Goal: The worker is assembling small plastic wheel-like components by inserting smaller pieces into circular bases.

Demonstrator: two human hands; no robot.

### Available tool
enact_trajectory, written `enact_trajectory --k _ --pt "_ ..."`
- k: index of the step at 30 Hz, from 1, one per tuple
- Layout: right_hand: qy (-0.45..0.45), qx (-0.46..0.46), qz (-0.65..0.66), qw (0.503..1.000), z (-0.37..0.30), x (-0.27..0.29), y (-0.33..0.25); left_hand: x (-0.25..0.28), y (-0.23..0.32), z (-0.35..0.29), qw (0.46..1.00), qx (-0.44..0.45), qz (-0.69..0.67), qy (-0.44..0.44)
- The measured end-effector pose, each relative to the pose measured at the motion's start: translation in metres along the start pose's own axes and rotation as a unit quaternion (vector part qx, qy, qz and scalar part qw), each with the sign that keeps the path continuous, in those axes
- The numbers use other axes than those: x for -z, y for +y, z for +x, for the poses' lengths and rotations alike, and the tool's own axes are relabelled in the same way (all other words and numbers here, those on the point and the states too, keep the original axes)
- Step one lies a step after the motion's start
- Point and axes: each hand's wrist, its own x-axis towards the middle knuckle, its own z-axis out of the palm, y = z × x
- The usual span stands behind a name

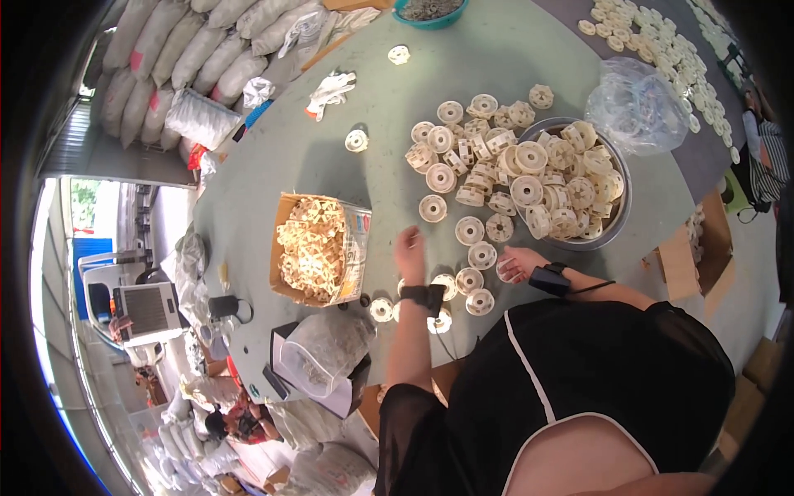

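Observation:
My left hand [410, 255] is over the table between the cardboard box and the loose wheels. Its fingers are curled together, and whatever they may hold is too small to name. My right hand [523, 264] is closed around the edge of a white plastic wheel [504, 268], partly hidden by the fingers. Beside it stand several cream plastic wheels [480, 302] in a loose line. A larger heap of wheels [475, 157] spills from a metal basin [626, 194]. Small cream plastic pieces [310, 248] fill the cardboard box [285, 285] on the left.
A clear plastic bag [637, 106] lies beyond the basin. White gloves [331, 93], single wheels [356, 141] and a teal bowl [430, 18] are further off. Near the left table edge stands a bag-lined box [322, 351]. An open carton [699, 256] stands at right.

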Motion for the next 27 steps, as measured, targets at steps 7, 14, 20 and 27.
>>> enact_trajectory --k 7,14,20,27 --pt "0.041 0.007 0.046 0.998 0.003 0.014 -0.016 -0.084 0.013 0.042 0.878 -0.152 0.452 -0.04" --pt "0.047 0.017 0.045 0.998 0.013 0.023 -0.019 -0.072 -0.001 0.034 0.856 -0.104 0.49 -0.127" --pt "0.03 0.038 0.033 0.998 -0.002 -0.004 -0.034 -0.052 -0.011 -0.006 0.958 -0.062 0.279 -0.036" --pt "0.006 0.057 0.018 0.998 -0.012 -0.012 -0.018 -0.036 -0.012 -0.059 0.982 0.149 -0.116 0.02"
